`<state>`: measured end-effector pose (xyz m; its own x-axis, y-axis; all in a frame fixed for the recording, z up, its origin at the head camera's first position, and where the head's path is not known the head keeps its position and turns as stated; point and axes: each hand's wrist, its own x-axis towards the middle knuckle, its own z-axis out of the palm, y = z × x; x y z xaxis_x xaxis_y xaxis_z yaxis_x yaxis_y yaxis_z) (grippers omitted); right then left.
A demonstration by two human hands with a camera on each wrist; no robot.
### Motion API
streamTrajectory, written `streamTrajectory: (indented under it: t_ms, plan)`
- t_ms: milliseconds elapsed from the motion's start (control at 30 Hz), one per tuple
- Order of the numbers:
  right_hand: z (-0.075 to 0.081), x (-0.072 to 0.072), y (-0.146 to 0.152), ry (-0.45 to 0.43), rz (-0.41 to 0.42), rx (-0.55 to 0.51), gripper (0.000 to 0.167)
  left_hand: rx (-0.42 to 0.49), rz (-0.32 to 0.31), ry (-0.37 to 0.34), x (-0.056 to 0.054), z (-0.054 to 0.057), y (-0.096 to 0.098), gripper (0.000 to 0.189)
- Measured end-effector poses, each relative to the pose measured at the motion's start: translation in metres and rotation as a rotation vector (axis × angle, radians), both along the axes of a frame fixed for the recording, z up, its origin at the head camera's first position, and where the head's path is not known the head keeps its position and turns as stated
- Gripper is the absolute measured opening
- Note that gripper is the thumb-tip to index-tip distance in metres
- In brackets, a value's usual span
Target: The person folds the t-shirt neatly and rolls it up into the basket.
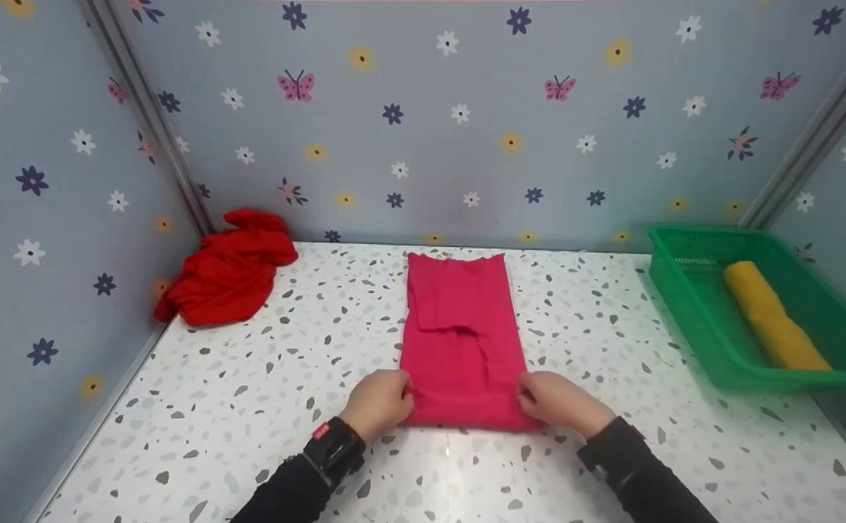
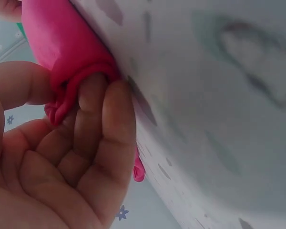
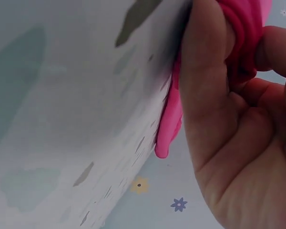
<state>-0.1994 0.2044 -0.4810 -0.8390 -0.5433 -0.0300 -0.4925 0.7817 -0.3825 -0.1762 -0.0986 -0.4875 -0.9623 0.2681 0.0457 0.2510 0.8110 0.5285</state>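
A bright pink folded garment (image 1: pixel 452 356) lies as a long strip on the speckled tabletop, its near end turned over into a thick roll. At the roll's left end my left hand (image 1: pixel 379 399) pinches the fabric between thumb and curled fingers. My right hand (image 1: pixel 564 399) grips the opposite end in the same way. In the left wrist view, layers of the pink roll (image 2: pixel 69 43) curl around the fingertips. The right wrist view shows the thumb and fingers around bunched pink fabric (image 3: pixel 243 43), partly hiding it.
A crumpled red cloth (image 1: pixel 230 272) lies in the back left corner against the wall. On the right stands a green plastic basket (image 1: pixel 691 319) holding a rolled yellow cloth (image 1: pixel 775 316). Flower-patterned panels (image 1: pixel 459 145) enclose the table at the back and both sides.
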Motion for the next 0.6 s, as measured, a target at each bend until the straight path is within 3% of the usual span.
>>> streamTrajectory:
  t_ms: [133,267,367,467,600]
  plan:
    - [0.001,0.004,-0.007,0.103,-0.033,0.054,0.017,-0.023,0.022,-0.002,-0.001,0.0,0.003,0.019]
    - [0.004,0.012,-0.015,0.325,-0.031,0.106,0.014,-0.048,0.032,-0.009,-0.002,0.0,0.005,0.018]
    - [0.005,0.02,-0.024,0.459,0.019,0.096,0.014,-0.049,0.033,-0.02,-0.003,0.0,0.006,0.018]
    - [0.007,0.031,-0.034,0.487,0.111,0.088,0.036,-0.042,0.028,-0.017,-0.003,0.0,0.006,0.018]
    - [0.006,0.047,-0.046,0.443,0.21,0.168,0.055,-0.04,0.017,0.013,-0.003,-0.001,0.005,0.019]
